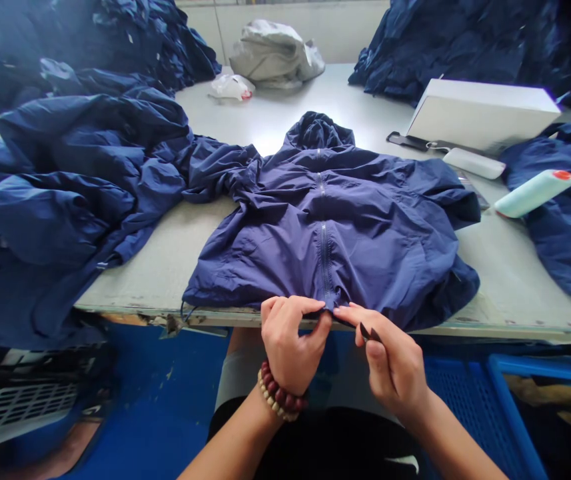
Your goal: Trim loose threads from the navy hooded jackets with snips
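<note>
A navy hooded jacket (285, 233) lies front side up on the table, hood pointing away from me, its zipper (324, 247) running down the middle. At the zipper's lower end, my left hand (290, 343) pinches the hem between thumb and forefinger. It wears bead bracelets on the wrist. My right hand (395, 367) is closed around small dark thread snips (369, 333), whose two pointed blades stick out between thumb and fingers. Its forefinger touches the hem just right of the zipper. The rest of the snips is hidden in the palm.
Heaps of navy garments (75, 173) lie at the left and at the back right. A white box (485, 113), a pale thread cone (535, 193) and a white oblong object (474, 163) are at the right. Plastic bags (278, 53) sit at the back. A blue crate (515, 407) stands below.
</note>
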`<state>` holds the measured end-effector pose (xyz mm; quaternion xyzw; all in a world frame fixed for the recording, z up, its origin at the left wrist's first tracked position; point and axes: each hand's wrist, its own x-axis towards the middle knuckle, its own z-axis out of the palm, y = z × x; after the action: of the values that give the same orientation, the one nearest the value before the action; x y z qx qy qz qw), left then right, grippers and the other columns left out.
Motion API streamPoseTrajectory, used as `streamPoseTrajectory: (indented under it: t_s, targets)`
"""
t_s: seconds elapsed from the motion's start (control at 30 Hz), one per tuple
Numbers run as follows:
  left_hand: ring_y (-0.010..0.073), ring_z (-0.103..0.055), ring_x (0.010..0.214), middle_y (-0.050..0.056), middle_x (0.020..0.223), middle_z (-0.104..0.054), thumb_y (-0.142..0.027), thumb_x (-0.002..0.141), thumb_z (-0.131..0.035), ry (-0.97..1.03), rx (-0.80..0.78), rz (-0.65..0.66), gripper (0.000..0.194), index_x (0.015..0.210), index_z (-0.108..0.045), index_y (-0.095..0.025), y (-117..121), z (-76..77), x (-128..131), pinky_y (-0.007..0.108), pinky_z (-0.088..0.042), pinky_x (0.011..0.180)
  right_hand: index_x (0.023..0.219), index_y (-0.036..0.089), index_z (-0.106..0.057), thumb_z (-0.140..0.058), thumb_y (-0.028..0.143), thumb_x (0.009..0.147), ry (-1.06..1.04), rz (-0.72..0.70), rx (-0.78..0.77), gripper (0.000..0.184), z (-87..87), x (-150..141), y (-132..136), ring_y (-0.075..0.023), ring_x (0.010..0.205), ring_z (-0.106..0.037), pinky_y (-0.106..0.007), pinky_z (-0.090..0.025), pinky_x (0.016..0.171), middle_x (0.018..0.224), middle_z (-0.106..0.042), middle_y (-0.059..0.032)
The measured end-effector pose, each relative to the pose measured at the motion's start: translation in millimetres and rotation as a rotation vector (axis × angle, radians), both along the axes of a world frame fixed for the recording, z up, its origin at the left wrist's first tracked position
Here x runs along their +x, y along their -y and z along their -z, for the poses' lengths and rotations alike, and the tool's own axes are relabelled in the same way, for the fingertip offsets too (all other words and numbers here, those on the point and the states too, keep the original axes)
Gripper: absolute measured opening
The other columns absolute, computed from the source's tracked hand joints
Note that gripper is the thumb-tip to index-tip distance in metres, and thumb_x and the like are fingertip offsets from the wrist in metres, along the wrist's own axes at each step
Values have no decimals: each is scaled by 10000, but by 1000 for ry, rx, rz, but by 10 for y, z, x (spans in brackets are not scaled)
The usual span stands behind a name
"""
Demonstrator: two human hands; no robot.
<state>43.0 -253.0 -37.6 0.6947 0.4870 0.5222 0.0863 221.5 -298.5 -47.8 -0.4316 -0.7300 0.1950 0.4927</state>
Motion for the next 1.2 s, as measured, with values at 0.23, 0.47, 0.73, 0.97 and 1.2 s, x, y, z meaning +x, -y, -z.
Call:
streamPoseTrajectory:
  t_s: [0.23, 0.47, 0.73, 0.97, 1.2]
  targets:
    - [185, -738, 844, -26, 961, -833, -163, 938, -741, -24, -157, 81, 166, 1059, -783, -269, 43, -121, -99, 397, -496, 919, 1339, 227, -675, -357, 275, 1148, -34, 38, -32, 374, 9, -127, -3, -292, 1370, -675, -523, -529, 1188, 1304, -773, -140]
    - [182, -742, 846, -27, 959, -836, -280, 894, -896, 12, -165, 117, 211, 1081, -798, -270, 47, -73, -141, 395, -490, 930, 1302, 240, -683, -327, 408, 1163, -75, 47, -147, 417, -42, -99, 23, -302, 1375, -668, -501, -531, 1177, 1143, -781, -138]
    - [156, -761, 850, -56, 983, -853, -131, 929, -834, 50, -116, 148, 189, 1028, -795, -287, 27, -47, -101, 385, -471, 909, 1125, 258, -653, -392, 377, 1158, -79, 98, -208, 289, -167, -10, 93, -252, 1200, -750, -377, -588, 1065, 1155, -783, -97]
    - [160, -760, 851, -60, 981, -854, -96, 921, -813, 35, -116, 148, 220, 1012, -800, -296, 43, -52, -102, 401, -458, 924, 1344, 230, -641, -455, 351, 1137, 211, 211, -71, 303, -349, 88, 80, -219, 894, -789, -296, -605, 752, 1076, -788, -86]
    - [167, -757, 822, -43, 960, -854, -141, 934, -809, 60, -111, 119, 155, 992, -789, -283, 32, -1, -98, 407, -480, 905, 1302, 191, -670, -573, 336, 1112, 401, 166, -45, 258, -289, 77, -21, -236, 925, -810, -329, -617, 793, 1122, -817, -97]
